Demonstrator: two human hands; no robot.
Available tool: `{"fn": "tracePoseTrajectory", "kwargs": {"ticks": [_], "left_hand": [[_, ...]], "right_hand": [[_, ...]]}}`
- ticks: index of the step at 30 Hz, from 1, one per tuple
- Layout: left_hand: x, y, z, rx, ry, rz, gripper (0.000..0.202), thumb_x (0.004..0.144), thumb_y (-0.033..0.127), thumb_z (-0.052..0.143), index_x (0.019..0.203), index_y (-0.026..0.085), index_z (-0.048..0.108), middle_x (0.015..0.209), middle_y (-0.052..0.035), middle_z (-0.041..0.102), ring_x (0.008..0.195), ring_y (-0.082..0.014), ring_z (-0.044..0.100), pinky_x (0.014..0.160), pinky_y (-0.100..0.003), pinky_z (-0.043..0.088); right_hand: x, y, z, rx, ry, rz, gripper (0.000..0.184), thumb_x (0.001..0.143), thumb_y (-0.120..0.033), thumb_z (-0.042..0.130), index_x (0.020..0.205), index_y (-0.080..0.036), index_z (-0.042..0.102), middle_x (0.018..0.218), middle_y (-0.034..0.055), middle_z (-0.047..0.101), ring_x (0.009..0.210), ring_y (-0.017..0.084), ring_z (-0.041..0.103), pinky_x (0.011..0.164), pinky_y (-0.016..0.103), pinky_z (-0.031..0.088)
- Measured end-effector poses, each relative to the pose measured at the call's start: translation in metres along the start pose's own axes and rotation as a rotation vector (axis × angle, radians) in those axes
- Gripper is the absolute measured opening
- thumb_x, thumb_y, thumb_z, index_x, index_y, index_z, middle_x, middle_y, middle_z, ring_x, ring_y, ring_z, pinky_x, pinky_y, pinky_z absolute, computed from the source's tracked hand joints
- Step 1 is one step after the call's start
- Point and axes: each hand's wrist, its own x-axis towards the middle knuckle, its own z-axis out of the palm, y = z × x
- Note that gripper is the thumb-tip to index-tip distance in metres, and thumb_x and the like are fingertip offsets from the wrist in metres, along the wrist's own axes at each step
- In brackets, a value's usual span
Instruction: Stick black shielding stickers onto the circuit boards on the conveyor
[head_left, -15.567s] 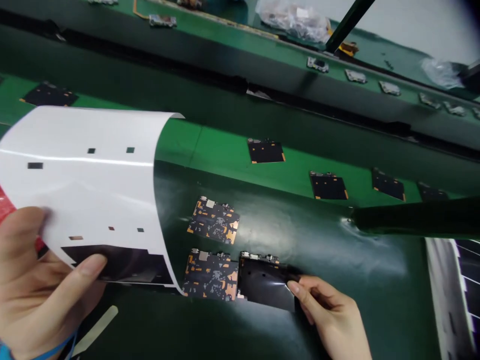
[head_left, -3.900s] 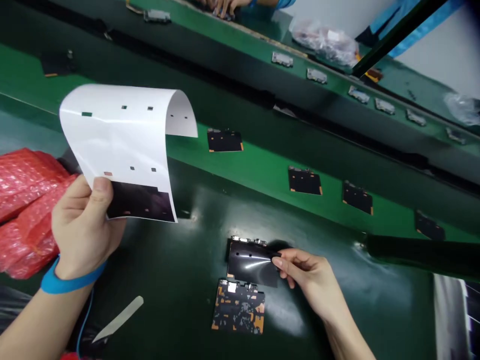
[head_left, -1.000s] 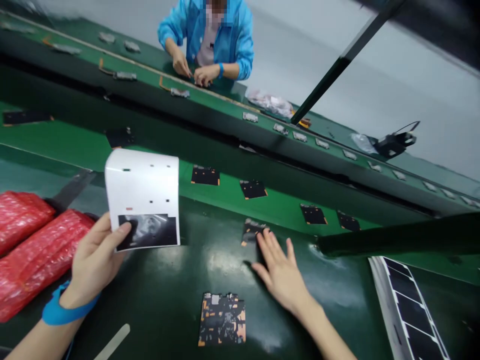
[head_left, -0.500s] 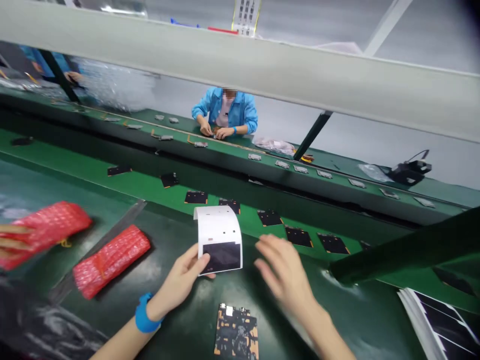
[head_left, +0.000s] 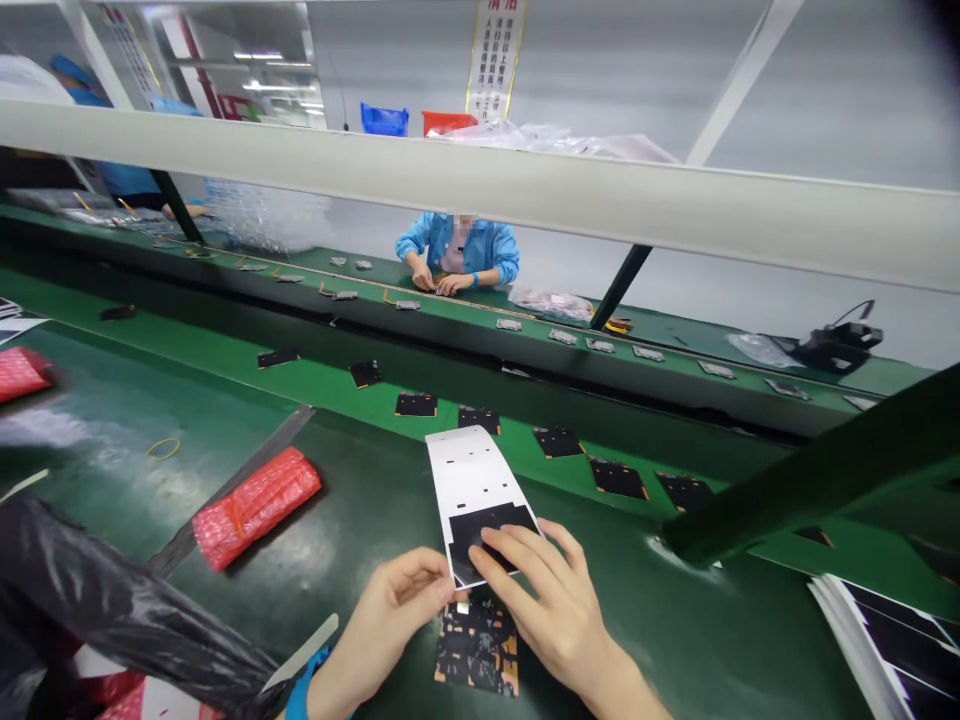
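A white backing sheet [head_left: 471, 462] with a black film sticker [head_left: 472, 545] at its near end slants over the bench. My left hand [head_left: 409, 600] pinches its lower left corner between thumb and fingers. My right hand [head_left: 551, 600] lies over the sticker's right part, fingertips on the black film and other fingers around the sheet's right edge; its grip is partly hidden. Just below, a black and copper-coloured circuit board [head_left: 478, 655] lies flat on the dark green bench, its top edge partly covered by the sheet and my left fingertips.
A red bubble-wrap bundle [head_left: 259, 508] lies left, near a black plastic bag [head_left: 127, 600]. A stack of sticker sheets [head_left: 892, 640] sits right, below a slanted green post [head_left: 810, 470]. Black boards [head_left: 619, 478] line the green strip ahead. A co-worker [head_left: 457, 255] sits opposite.
The sheet has come nearer and flattened from its curl. My right hand has moved left onto it. Another person's hand at far left has left view, and the camera has tilted up.
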Motion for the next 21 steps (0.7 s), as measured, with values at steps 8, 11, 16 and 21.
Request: {"fn": "tracePoseTrajectory", "kwargs": {"ticks": [8, 11, 16, 21], "left_hand": [[0.007, 0.001, 0.028, 0.047, 0.068, 0.075, 0.039, 0.072, 0.055, 0.077, 0.078, 0.017, 0.071, 0.077, -0.0046, 0.071, 0.074, -0.0165, 0.064, 0.072, -0.022, 0.050], [0.009, 0.003, 0.040, 0.095, 0.081, 0.103, 0.039, 0.072, 0.057, 0.075, 0.074, 0.018, 0.071, 0.074, -0.0049, 0.071, 0.072, -0.0180, 0.064, 0.071, -0.024, 0.051], [0.009, -0.002, 0.054, 0.156, 0.146, 0.125, 0.033, 0.077, 0.054, 0.071, 0.076, 0.021, 0.073, 0.075, -0.0037, 0.070, 0.073, -0.0192, 0.065, 0.071, -0.024, 0.052], [0.006, -0.005, 0.062, 0.255, 0.217, 0.231, 0.030, 0.081, 0.051, 0.068, 0.078, 0.022, 0.074, 0.074, -0.0032, 0.070, 0.071, -0.0194, 0.065, 0.068, -0.024, 0.053]], "right_hand": [[0.005, -0.013, -0.022, 0.187, -0.096, 0.190, 0.023, 0.096, -0.018, 0.053, 0.116, -0.017, 0.063, 0.103, 0.0073, 0.074, 0.092, 0.019, 0.069, 0.103, 0.039, 0.039], [0.003, -0.014, -0.030, 0.237, -0.104, 0.192, 0.022, 0.096, -0.018, 0.053, 0.116, -0.017, 0.062, 0.107, 0.0078, 0.075, 0.097, 0.019, 0.070, 0.106, 0.039, 0.040], [0.001, -0.009, -0.038, 0.280, -0.136, 0.200, 0.028, 0.096, -0.015, 0.053, 0.123, -0.014, 0.060, 0.114, 0.0113, 0.073, 0.098, 0.018, 0.072, 0.106, 0.037, 0.044], [-0.002, -0.004, -0.035, 0.450, -0.118, 0.301, 0.031, 0.095, -0.014, 0.054, 0.124, -0.020, 0.062, 0.110, 0.0085, 0.075, 0.094, 0.018, 0.073, 0.101, 0.038, 0.048]]}}
